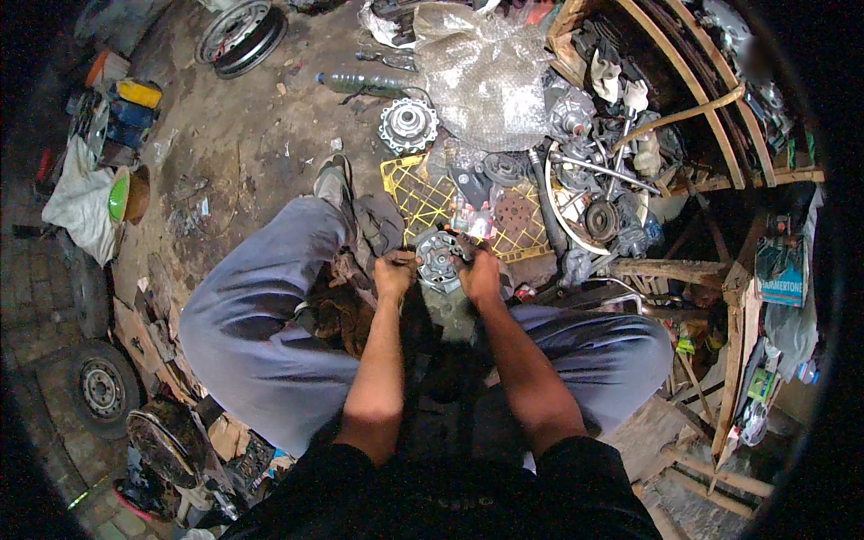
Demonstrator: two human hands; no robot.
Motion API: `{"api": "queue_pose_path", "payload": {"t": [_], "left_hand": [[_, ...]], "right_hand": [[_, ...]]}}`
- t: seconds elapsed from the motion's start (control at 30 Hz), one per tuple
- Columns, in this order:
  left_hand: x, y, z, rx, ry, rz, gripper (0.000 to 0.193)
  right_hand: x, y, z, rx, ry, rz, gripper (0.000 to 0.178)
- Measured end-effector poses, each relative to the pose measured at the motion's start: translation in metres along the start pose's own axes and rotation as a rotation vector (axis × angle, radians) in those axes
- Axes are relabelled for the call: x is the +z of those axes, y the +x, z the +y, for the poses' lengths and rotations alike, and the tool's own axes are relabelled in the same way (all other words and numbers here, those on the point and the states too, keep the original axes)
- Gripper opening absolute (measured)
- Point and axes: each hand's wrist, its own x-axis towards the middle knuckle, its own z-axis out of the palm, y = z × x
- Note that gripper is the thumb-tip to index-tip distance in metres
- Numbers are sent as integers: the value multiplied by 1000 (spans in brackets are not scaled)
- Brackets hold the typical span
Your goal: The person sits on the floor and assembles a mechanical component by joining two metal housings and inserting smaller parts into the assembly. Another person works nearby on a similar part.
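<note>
Between my knees is a round grey metal machine part [438,259] with raised lugs and holes on its face. My left hand [396,273] is closed at its left edge, thumb and fingertips pressed together against the rim. My right hand [478,272] grips the right edge, its darkened fingers reaching over the upper face. Just beyond the part lies a yellow plastic crate [419,195]. A rusty disc with holes [519,216] and dark metal pieces rest on it. The undersides of both grips are hidden.
A toothed silver hub [408,125] and a plastic bottle [364,85] lie ahead on the dirt floor, near bubble wrap [481,76]. Metal parts crowd the right beside a wooden frame [670,268]. A wheel [101,387] sits at left, another rim [240,36] far left.
</note>
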Motion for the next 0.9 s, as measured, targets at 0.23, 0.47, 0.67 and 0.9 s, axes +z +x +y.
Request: {"api": "queue_pose_path", "payload": {"t": [0.23,0.47,0.67,0.9], "left_hand": [[1,-8,13,-47,-115,-7,14],[1,-8,14,15,-204,-86,14],[3,-15,29,102,-167,-27,15],[-2,-14,37,188,-124,-60,22]], "right_hand": [[11,2,12,133,59,-48,48],[22,2,28,28,232,46,39],[19,-3,25,144,380,6,43],[12,-14,11,147,350,95,44]]}}
